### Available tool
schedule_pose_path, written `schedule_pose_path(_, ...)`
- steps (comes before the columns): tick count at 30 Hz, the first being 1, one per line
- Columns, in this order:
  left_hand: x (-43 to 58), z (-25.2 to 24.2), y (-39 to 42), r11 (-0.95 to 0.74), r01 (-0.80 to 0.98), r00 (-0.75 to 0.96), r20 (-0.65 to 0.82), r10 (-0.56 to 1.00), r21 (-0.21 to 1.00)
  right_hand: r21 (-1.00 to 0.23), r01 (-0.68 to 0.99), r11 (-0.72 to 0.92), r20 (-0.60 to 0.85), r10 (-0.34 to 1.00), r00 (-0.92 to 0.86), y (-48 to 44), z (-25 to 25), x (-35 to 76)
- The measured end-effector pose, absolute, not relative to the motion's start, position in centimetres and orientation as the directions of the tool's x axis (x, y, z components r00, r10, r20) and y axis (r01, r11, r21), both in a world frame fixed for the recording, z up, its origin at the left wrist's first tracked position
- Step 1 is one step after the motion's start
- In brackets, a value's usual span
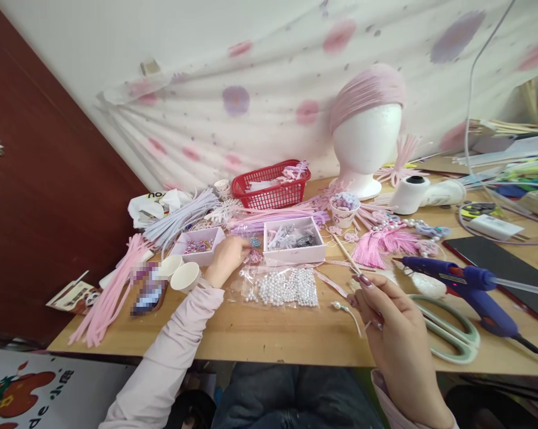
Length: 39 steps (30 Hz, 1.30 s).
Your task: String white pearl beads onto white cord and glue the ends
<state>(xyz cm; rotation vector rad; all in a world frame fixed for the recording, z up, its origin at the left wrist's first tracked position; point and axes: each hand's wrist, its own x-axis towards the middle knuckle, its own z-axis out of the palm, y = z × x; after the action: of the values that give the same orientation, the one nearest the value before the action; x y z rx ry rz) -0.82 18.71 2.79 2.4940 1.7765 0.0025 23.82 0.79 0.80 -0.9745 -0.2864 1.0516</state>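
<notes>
My left hand [226, 257] reaches across the wooden table [269, 333] with fingers curled, fingertips at small coloured trinkets [253, 253] between two white boxes; what it grips, if anything, is hidden. My right hand [391, 325] is near the front edge, fingers pinched on a thin white wire with a bead [347, 310] at its end. A clear bag of white pearls [286, 287] lies between the hands.
A blue glue gun [467, 285], pale green scissors [450, 330] and a dark tablet [505, 265] lie at right. A foam head with pink wrap [367, 134], a red basket [272, 185], pink pipe cleaners [112, 292], paper cups [184, 276] and a pink tassel [385, 244] crowd the table.
</notes>
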Motion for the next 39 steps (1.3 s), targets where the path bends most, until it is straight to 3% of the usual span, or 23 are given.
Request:
schedule_pose_path(17, -1.3, 1.9, 18.3, -0.33, 0.932, 0.342, -0.059, 0.938, 0.153, -0.836, -0.533, 0.13, -0.172, 0.86, 0.48, 0.9, -0.2, 23.7)
schedule_pose_path(26, -1.7, 2.6, 18.6, -0.265, 0.956, 0.277, -0.089, 0.957, 0.123, -0.819, -0.559, 0.13, -0.189, 0.859, 0.476, 1.1, -0.4, 24.0)
schedule_pose_path(31, -2.0, 2.1, 18.3, -0.316, 0.928, 0.343, -0.119, 0.932, 0.197, -0.824, -0.552, 0.127, -0.181, 0.865, 0.468, 1.1, -0.6, 24.0)
schedule_pose_path(39, -2.4, 0.3, 17.3, -0.359, 0.871, 0.371, 0.029, 0.928, 0.335, -0.817, -0.558, 0.146, -0.162, 0.871, 0.464, 1.2, -1.0, 24.1)
